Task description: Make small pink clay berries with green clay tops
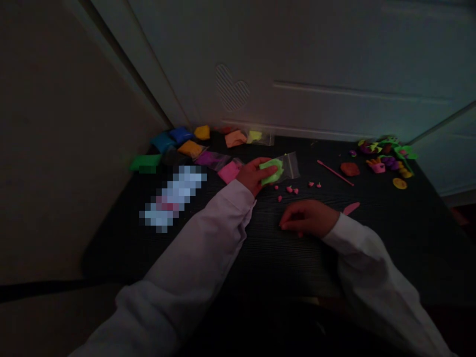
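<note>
My left hand is closed round a clear zip bag of light green modelling clay, the thumb lying on top and the bag's empty end pointing right. Nearer to me, my right hand rests low over the dark table with its fingers curled and the tips together; whatever they may hold is too small to make out. Tiny pink clay pieces, some with green tips, lie between the two hands. A pink bit shows just under the right hand. Beside the right wrist is a pink clay knife, partly covered by the sleeve.
Bagged clay in several colours lines the back left, including a blue pack and a pink pack. A blurred-out bright item lies at left. A pink stick tool, a reddish-brown lump and small colourful clay figures lie right.
</note>
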`<state>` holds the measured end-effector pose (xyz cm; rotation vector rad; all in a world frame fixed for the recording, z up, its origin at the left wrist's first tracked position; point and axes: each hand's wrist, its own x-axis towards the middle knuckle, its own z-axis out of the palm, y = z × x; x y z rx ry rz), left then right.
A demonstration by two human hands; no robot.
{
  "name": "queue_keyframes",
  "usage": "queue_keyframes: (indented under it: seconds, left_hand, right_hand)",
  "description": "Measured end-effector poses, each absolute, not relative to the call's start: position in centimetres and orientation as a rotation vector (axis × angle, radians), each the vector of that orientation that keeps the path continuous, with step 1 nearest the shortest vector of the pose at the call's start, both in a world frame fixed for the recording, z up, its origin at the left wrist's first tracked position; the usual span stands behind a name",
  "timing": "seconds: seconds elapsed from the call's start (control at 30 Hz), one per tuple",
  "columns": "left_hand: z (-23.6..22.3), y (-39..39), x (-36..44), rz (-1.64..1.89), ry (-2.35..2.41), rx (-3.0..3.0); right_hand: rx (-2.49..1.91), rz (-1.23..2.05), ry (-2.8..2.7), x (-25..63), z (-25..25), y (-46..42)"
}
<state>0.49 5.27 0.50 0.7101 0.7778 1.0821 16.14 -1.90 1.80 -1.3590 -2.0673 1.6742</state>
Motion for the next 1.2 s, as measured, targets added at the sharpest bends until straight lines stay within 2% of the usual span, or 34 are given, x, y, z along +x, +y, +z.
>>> queue_keyframes:
  seconds: [0.3, 0.53, 0.7, 0.87, 1.03, 1.2]
  left_hand:
    - [0.7, 5.2, 0.5, 1.077, 0.778, 0.683]
    - [0.2, 5.5, 0.5, 1.076, 0.778, 0.745]
    - [0.2, 5.4, 0.5, 1.059, 0.771, 0.761]
    - [0.0, 5.2, 0.5, 1.000, 0.741, 0.823]
    - [-0.2, 5.3, 0.5, 0.999, 0.719, 0.825]
    - [-0.1, 5.3, 0.5, 1.002, 0.702, 0.790]
  right_hand:
    - [-1.428, 1.241, -2.351, 14.8, 1.9, -2.1]
    - [-1.478, 1.300, -2.293, 15.1, 1.6, -2.1]
    - [-1.261, 1.677, -1.943, 16.3, 2.9, -2.1]
    - [-1.241, 1.400, -1.510, 17.0, 4.1, -1.8]
    - [-1.122, 1.486, -1.411, 17.1, 4.1, -1.7]
    - [-1.072, 1.312, -1.193, 18.0, 4.0, -1.2]
